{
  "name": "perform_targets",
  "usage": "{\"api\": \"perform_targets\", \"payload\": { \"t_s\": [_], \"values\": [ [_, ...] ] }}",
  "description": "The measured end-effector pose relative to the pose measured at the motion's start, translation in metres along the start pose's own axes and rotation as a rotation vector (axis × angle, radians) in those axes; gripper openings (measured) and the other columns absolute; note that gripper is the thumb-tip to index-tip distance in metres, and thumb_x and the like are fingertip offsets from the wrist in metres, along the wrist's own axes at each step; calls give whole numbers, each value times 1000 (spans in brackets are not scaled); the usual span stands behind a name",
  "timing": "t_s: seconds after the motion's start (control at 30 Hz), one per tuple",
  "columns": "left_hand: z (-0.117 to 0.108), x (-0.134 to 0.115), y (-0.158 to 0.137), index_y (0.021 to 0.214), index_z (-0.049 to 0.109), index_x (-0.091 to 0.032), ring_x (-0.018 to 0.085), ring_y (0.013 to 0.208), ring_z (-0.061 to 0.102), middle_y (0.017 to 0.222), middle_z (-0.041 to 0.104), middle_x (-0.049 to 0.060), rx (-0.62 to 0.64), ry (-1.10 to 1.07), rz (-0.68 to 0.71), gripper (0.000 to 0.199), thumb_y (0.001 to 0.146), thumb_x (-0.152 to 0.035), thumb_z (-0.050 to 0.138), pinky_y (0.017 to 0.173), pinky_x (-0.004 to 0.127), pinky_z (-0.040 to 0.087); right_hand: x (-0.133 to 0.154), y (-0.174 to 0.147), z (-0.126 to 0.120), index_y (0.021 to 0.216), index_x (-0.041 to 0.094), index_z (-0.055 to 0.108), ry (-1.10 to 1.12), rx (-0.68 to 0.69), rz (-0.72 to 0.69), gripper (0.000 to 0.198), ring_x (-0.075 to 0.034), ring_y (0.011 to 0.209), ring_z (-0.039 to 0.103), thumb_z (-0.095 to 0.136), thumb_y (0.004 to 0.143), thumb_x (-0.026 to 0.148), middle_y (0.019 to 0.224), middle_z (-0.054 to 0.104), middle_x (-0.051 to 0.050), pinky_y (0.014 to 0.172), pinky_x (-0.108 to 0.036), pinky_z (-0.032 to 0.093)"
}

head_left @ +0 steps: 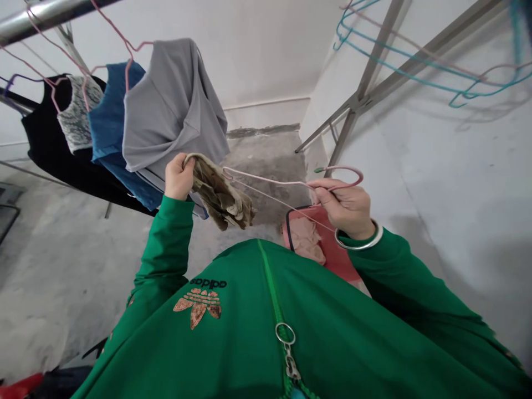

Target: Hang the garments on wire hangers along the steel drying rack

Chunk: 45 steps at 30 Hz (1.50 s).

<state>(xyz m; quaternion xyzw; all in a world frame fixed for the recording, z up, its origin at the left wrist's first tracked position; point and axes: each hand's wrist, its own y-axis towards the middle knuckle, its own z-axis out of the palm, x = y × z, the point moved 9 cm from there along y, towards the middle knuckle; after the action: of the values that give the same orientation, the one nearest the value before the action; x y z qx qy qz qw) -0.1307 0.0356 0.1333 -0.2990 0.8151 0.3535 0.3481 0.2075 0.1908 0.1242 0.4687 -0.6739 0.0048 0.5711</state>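
Evidently you are bringing the pink hanger (291,183) up to the olive-brown garment (220,191), its far end at the cloth's edge, though I cannot tell whether it sits inside; the next move seems to call for spreading that edge and guiding the wire in level. Your left hand (179,176) pinches the garment's upper corner, with the cloth drooping just right of and below that pinch, while your right hand (344,204) is clamped on the hanger's neck. The garment looks limp and crumpled, mottled brown and green, with a paler band along its top.
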Motion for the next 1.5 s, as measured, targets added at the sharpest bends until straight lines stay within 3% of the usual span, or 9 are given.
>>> {"api": "perform_targets", "payload": {
  "t_s": [0.33,0.6,0.73,0.8,0.93,1.1,1.23,1.4,1.5],
  "values": [
    [17,-18,-28,66,49,-18,11,60,43,59,45,-4,119,213,86,16,82,-17,53,60,24,34,8,15,72,78,20,65,20,153,-48,23,-13,62,61,47,91,28,76,69,-3,61,-27,51],
    [76,-45,-71,76,55,-18,15,72,52,74,56,3,431,235,281,12,84,-16,46,69,28,42,-27,15,141,81,17,62,-21,245,-20,32,-19,88,66,37,93,33,92,69,-11,83,-32,52],
    [83,-56,-74,77,57,-18,24,99,54,102,60,11,416,375,495,12,82,-16,47,87,39,43,-39,28,129,89,17,62,-19,177,5,36,-17,84,64,34,96,39,89,68,-9,81,-30,51],
    [89,-56,-73,79,58,-18,25,100,53,104,61,12,467,432,547,12,84,-17,47,87,40,42,-41,38,117,89,17,62,-30,174,0,40,-16,81,63,34,96,44,87,67,-8,79,-29,51],
    [100,-49,-71,83,58,-18,19,77,54,82,58,7,565,431,500,17,89,-25,43,69,30,41,-41,57,93,91,18,60,-113,139,-30,40,-18,85,60,35,96,50,88,63,-7,83,-34,50],
    [83,-50,-53,75,52,-20,16,71,50,70,50,2,368,306,389,18,89,-29,46,66,28,39,-43,43,60,93,21,55,-297,-206,-34,32,-22,95,53,40,94,49,93,56,-9,93,-43,43],
    [62,-52,-41,67,47,-19,12,62,45,62,42,-2,273,210,317,24,89,-29,49,61,26,37,-83,4,95,87,19,53,-331,-61,146,26,-22,84,52,45,91,44,82,54,-8,86,-40,44],
    [52,-63,-49,65,48,-18,9,56,41,59,38,-4,293,126,301,28,88,-33,54,56,22,36,-162,-16,147,115,13,50,-181,7,456,52,-25,99,52,65,74,40,111,56,-15,92,-40,46],
    [47,-63,-55,68,54,-18,9,56,42,60,42,-4,311,107,299,25,87,-35,54,55,22,36,-192,-6,163,96,16,59,-10,60,558,25,-21,90,55,58,73,27,94,63,-8,89,-37,46]
  ]
}}
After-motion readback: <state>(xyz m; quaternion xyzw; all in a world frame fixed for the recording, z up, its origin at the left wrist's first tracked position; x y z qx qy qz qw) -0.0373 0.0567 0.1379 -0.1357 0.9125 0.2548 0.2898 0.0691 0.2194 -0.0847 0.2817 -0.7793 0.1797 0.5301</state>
